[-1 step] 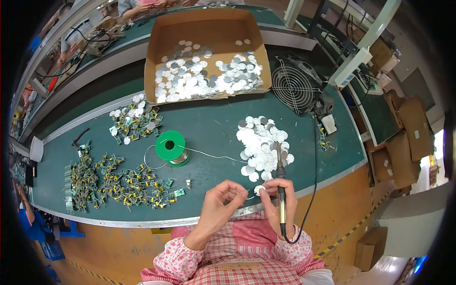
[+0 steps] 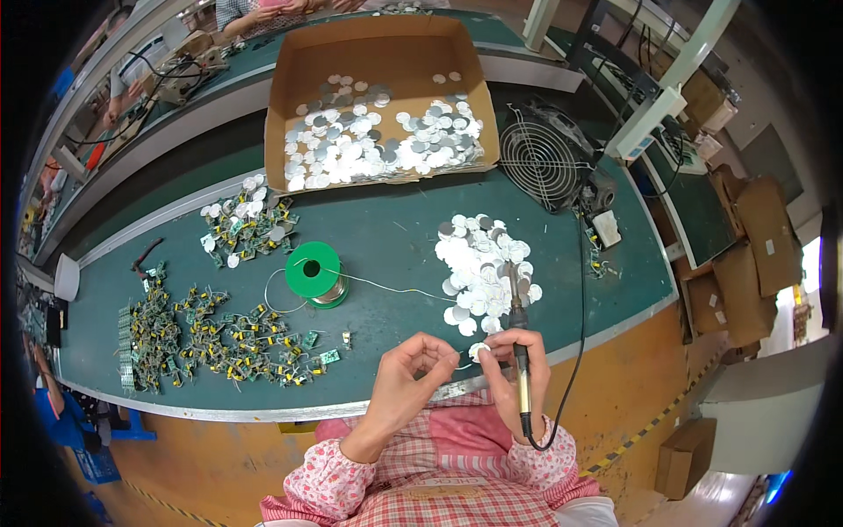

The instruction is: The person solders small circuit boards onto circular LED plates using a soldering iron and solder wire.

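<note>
Text: none legible | apron patch [image 2: 450, 482]: blurred print | carton label [image 2: 770, 249]: unreadable

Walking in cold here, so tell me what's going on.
A person is working at a green bench. The right hand holds a soldering iron, pointing away from the person, and a small white disc at its fingertips. The left hand is pinched close beside the disc; what it grips is hard to tell. Ahead lie loose discs, a green spool of wire and heaped circuit boards.
</note>
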{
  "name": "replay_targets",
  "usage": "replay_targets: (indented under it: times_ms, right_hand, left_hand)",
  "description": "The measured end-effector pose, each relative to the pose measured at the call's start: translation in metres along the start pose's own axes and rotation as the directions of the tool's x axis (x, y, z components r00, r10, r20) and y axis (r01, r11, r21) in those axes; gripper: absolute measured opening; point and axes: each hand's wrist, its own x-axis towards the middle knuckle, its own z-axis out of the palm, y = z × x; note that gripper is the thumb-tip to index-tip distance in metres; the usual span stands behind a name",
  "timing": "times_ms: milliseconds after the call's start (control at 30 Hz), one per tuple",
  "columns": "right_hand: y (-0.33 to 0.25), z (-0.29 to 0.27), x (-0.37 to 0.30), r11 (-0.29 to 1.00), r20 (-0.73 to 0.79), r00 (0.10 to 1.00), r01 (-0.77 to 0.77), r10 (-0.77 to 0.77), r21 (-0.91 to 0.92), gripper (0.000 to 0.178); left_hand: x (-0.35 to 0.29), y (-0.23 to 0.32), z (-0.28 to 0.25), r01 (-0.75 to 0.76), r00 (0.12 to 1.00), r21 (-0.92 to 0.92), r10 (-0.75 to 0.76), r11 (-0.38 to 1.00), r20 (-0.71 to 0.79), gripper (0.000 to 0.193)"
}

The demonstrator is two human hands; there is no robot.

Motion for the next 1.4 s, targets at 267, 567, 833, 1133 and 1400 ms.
replay_targets:
  times_ms: [267, 567, 833, 1133, 1400]
  right_hand:
    - [0.000, -0.003, -0.001, 0.997, 0.009, 1.000, 0.021, -0.022, 0.072, 0.027]
    - [0.004, 0.000, -0.004, 0.989, -0.074, 0.995, 0.074, -0.065, 0.127, 0.023]
    - [0.007, 0.003, -0.004, 0.985, -0.111, 0.989, 0.114, -0.100, 0.132, 0.024]
    - [0.006, 0.004, -0.003, 0.988, -0.165, 0.980, 0.127, -0.111, 0.091, 0.024]
    - [-0.011, -0.017, 0.014, 0.872, -0.116, 0.932, 0.271, -0.344, -0.408, 0.017]
  left_hand:
    - [0.006, 0.005, 0.013, -0.092, 0.995, 0.086, 0.090, 0.992, 0.033, 0.010]
    - [0.005, 0.004, 0.018, -0.106, 0.994, 0.074, 0.106, 0.992, 0.007, 0.012]
    - [0.006, -0.008, 0.025, -0.177, 0.980, 0.115, 0.185, 0.977, -0.067, 0.012]
    - [0.009, -0.003, 0.033, -0.009, 0.998, -0.200, -0.004, 0.980, -0.067, 0.012]
    - [0.026, 0.004, 0.023, 0.083, 0.991, -0.281, -0.110, 0.956, -0.082, 0.014]
